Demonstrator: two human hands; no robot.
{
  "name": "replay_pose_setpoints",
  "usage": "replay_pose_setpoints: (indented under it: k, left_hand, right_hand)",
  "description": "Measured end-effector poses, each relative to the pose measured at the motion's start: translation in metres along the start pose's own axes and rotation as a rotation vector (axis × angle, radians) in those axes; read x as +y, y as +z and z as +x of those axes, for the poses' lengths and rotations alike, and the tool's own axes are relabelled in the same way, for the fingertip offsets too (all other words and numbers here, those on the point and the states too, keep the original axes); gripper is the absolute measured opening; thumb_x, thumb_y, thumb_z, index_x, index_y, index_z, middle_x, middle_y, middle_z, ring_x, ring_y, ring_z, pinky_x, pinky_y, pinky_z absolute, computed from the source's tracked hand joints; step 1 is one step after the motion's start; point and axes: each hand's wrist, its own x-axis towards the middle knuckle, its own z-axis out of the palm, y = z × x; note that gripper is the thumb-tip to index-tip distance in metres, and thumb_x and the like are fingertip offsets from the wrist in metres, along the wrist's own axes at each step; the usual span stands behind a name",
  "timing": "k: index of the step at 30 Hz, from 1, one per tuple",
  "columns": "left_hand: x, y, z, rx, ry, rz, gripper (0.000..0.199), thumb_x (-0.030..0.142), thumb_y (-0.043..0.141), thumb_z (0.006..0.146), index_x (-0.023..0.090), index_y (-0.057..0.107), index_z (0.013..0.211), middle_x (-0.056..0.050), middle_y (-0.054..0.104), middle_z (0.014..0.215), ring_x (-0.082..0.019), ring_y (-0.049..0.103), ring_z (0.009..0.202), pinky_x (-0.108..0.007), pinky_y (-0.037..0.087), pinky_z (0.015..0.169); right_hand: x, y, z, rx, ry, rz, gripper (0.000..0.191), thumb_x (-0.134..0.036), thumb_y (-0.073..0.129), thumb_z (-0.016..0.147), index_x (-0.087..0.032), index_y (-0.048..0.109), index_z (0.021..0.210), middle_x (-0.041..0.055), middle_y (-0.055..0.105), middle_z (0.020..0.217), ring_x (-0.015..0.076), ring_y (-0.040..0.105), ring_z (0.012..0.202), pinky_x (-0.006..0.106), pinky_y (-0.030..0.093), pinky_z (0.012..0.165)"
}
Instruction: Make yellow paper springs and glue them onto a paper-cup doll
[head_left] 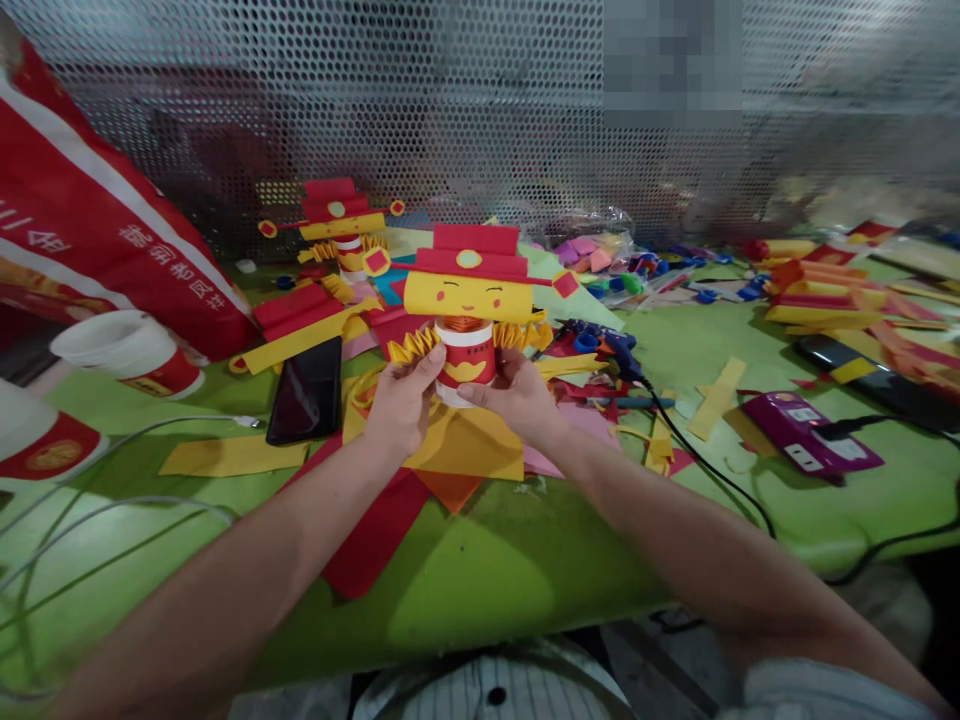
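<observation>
Between my two hands stands a paper-cup figure [466, 345], upright at the middle of the table. Its body is a red and white cup; the yellow paper head has a drawn face and a red hat with side tabs. Folded yellow paper arms stick out on both sides. My left hand [405, 395] grips the cup's left side, thumb on the front. On the right side my right hand [521, 395] holds the cup, its thumb near the lower rim. Yellow and orange paper sheets [480, 450] lie under the cup, with red paper [375, 540] nearer me.
A similar figure [349, 230] stands behind, left. A phone [306, 390], paper cups [142, 355] and a red bag [112, 210] are on the left. Rightward lie a blue glue gun [611, 345] with a cord, a purple power strip [814, 435] and paper scraps [718, 398]. Perforated metal [480, 120] closes the back.
</observation>
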Motion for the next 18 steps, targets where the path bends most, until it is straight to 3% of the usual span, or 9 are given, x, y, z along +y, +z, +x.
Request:
replay_pose_setpoints:
  k: [5, 18]
  left_hand:
    - [-0.0014, 0.0, 0.0001, 0.047, -0.001, 0.021, 0.039, 0.042, 0.076, 0.059, 0.018, 0.066, 0.089, -0.006, 0.071, 0.096, -0.023, 0.064, 0.095, -0.035, 0.053, 0.079]
    - [-0.0029, -0.0035, 0.0016, 0.028, -0.045, 0.03, 0.028, 0.042, 0.073, 0.063, 0.02, 0.065, 0.079, -0.004, 0.071, 0.088, -0.022, 0.065, 0.092, -0.035, 0.054, 0.075]
  right_hand:
    - [0.0044, 0.0004, -0.0001, -0.018, -0.021, -0.034, 0.059, -0.041, 0.084, 0.041, -0.019, 0.057, 0.088, 0.0085, 0.069, 0.097, 0.0239, 0.065, 0.089, 0.042, 0.054, 0.083]
    - [0.0063, -0.0021, -0.0005, -0.075, -0.073, -0.022, 0.055, -0.037, 0.084, 0.042, -0.019, 0.061, 0.087, 0.0088, 0.068, 0.103, 0.0259, 0.063, 0.097, 0.043, 0.051, 0.09]
